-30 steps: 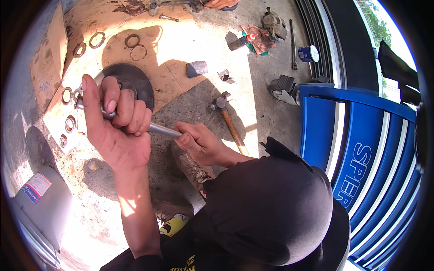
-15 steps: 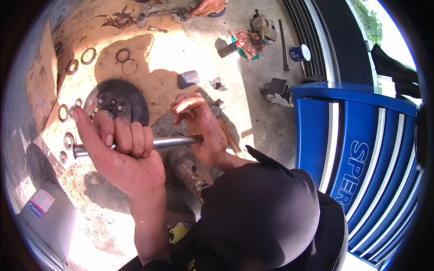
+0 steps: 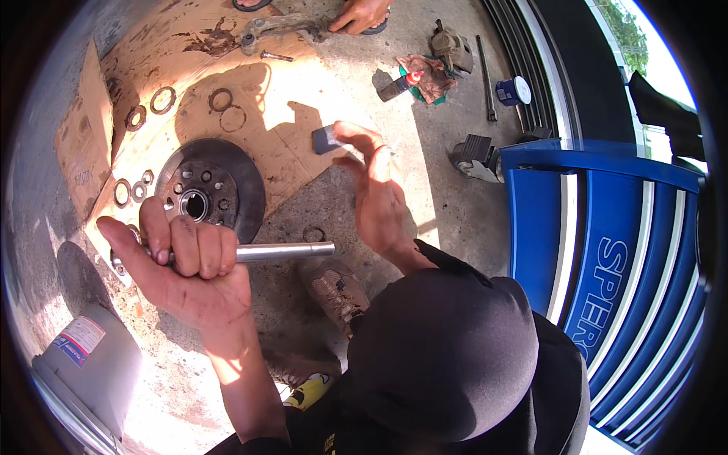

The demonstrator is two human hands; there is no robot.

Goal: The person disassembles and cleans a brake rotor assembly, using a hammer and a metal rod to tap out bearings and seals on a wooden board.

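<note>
My left hand (image 3: 189, 265) is wrapped round a shiny metal tube (image 3: 284, 252), its thumb sticking out to the left. The tube's free end points right, and my fist hides most of the other end. My right hand (image 3: 379, 193) is apart from the tube, fingers spread and holding nothing. Behind its fingertips lies a dark grey block (image 3: 324, 140), partly covered. Just beyond my left fist, a brake disc with its hub (image 3: 249, 171) lies flat, studs up, on cardboard (image 3: 292, 83). Several metal rings lie left of the disc, one a bearing ring (image 3: 122, 192).
Another person's hand (image 3: 360, 15) touches a metal arm (image 3: 277, 26) at the far edge. A brake caliper (image 3: 453, 47), rag (image 3: 426, 76), bottle (image 3: 396, 87) and long bar (image 3: 485, 76) lie far right. A blue tool cabinet (image 3: 535, 243) stands right, a grey bucket (image 3: 95, 364) left.
My right hand has come off the tube's end and moved away to the right, its fingers opening outward. My left hand, still round the tube, has shifted a little left. The view has shifted slightly.
</note>
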